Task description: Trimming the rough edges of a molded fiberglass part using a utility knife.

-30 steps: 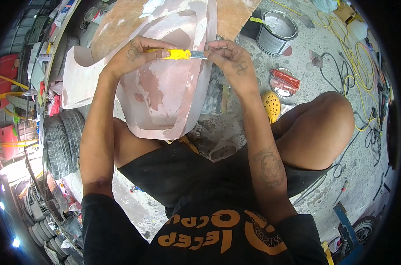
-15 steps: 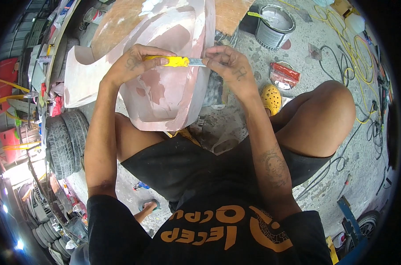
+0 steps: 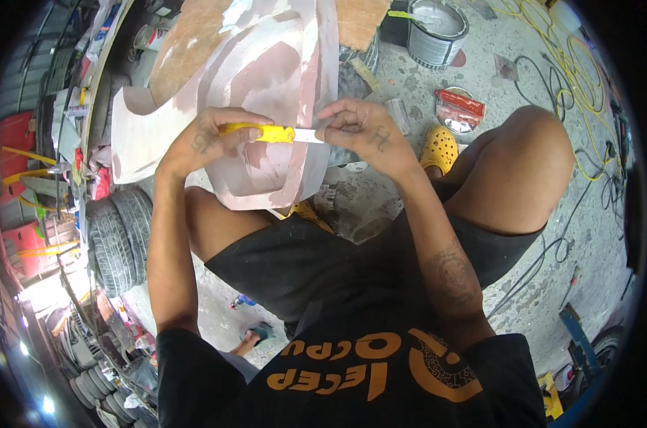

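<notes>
My left hand [image 3: 208, 138] is closed around the yellow handle of a snap-off utility knife [image 3: 275, 133], thumb and fingers pressed along it. The blade [image 3: 307, 135] is out and points to the right. At the blade's far end my right hand [image 3: 372, 134] pinches with thumb and forefinger, its other fingers loosely curled. Both hands are above a large moulded panel [image 3: 270, 180], patched in pale and pinkish-brown filler. The panel's near end lies between my bent legs.
An open tin of grey paste [image 3: 437, 43] stands at the far right, a green-handled tool across its rim. Nearer are a red-and-silver item [image 3: 460, 109] and my yellow clog [image 3: 439, 150]. Tyres [image 3: 116, 239] stand at left; yellow and black cables [image 3: 562, 78] trail at right.
Both hands and the knife have come down, nearer to me, in the picture and slightly left. The blade now looks whiter. The view has shifted a little.
</notes>
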A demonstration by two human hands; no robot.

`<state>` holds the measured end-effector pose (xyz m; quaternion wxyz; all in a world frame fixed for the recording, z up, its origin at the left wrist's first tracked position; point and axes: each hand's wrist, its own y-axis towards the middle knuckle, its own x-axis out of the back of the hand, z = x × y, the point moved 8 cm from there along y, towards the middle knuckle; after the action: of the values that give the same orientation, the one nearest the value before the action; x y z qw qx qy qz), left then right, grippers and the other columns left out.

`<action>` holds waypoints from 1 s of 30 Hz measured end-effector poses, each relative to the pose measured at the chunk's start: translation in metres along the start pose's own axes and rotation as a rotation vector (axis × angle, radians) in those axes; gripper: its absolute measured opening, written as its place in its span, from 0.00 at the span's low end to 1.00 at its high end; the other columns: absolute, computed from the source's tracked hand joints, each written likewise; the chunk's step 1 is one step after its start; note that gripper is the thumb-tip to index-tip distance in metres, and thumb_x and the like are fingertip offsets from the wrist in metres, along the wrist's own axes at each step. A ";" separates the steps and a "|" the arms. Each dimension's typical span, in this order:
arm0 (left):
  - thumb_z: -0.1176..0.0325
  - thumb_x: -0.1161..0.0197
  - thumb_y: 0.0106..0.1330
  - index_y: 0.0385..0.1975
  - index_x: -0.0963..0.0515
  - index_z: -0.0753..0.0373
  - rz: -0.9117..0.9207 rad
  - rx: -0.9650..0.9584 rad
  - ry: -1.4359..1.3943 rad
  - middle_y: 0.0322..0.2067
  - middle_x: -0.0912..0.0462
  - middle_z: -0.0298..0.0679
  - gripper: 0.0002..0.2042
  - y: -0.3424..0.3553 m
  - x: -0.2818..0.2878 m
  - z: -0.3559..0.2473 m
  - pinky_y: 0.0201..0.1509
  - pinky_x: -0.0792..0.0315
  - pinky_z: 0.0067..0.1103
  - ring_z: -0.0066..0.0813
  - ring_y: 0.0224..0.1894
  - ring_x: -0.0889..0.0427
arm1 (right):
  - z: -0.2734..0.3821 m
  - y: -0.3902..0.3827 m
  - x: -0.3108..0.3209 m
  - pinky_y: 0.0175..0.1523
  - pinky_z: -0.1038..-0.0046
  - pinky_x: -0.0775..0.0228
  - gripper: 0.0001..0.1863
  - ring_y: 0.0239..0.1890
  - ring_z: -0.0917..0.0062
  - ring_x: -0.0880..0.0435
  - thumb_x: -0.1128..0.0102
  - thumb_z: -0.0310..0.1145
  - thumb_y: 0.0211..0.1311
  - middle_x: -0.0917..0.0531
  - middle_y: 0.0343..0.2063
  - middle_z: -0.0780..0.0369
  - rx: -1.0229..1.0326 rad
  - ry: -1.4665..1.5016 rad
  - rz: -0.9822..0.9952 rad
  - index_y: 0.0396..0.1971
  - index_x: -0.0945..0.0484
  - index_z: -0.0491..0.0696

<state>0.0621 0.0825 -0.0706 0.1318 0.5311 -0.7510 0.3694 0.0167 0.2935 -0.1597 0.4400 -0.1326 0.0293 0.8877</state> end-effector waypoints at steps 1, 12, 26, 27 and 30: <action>0.70 0.36 0.72 0.53 0.14 0.59 -0.018 -0.016 -0.007 0.34 0.11 0.34 0.13 0.001 0.003 -0.006 0.35 0.22 0.21 0.20 0.33 0.18 | 0.000 0.000 0.000 0.40 0.81 0.28 0.12 0.34 0.86 0.20 0.29 0.28 0.61 0.15 0.31 0.66 -0.040 -0.014 0.031 0.44 0.14 0.45; 0.60 0.31 0.67 0.46 0.13 0.62 -0.234 -0.357 1.200 0.38 0.11 0.46 0.14 0.110 0.047 -0.164 0.45 0.20 0.32 0.45 0.39 0.13 | 0.018 0.099 0.070 0.46 0.79 0.27 0.13 0.34 0.84 0.19 0.34 0.30 0.66 0.12 0.33 0.65 0.376 -0.097 -0.433 0.49 0.12 0.47; 0.54 0.29 0.63 0.36 0.12 0.60 -0.061 -0.118 1.415 0.34 0.12 0.47 0.15 0.141 0.023 -0.182 0.47 0.21 0.38 0.49 0.40 0.13 | 0.002 0.094 0.049 0.47 0.69 0.22 0.13 0.36 0.65 0.14 0.40 0.25 0.63 0.13 0.39 0.55 0.500 -0.020 -0.550 0.43 0.10 0.48; 0.54 0.29 0.63 0.36 0.12 0.60 -0.060 -0.119 1.415 0.34 0.12 0.47 0.15 0.140 0.021 -0.185 0.47 0.21 0.38 0.49 0.40 0.13 | 0.003 0.092 0.048 0.47 0.68 0.22 0.13 0.37 0.65 0.14 0.40 0.25 0.62 0.13 0.39 0.55 0.507 -0.037 -0.556 0.43 0.10 0.48; 0.54 0.30 0.63 0.37 0.12 0.60 -0.025 -0.073 1.410 0.34 0.12 0.48 0.15 0.137 0.019 -0.184 0.47 0.21 0.38 0.49 0.40 0.13 | 0.006 0.086 0.044 0.47 0.68 0.22 0.14 0.37 0.64 0.14 0.41 0.24 0.61 0.13 0.38 0.56 0.524 -0.087 -0.561 0.43 0.10 0.47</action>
<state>-0.1035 0.2195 0.0110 0.6089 0.1693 -0.4924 0.5984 -0.0782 0.2761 -0.1711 0.6856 0.0192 0.1992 0.7000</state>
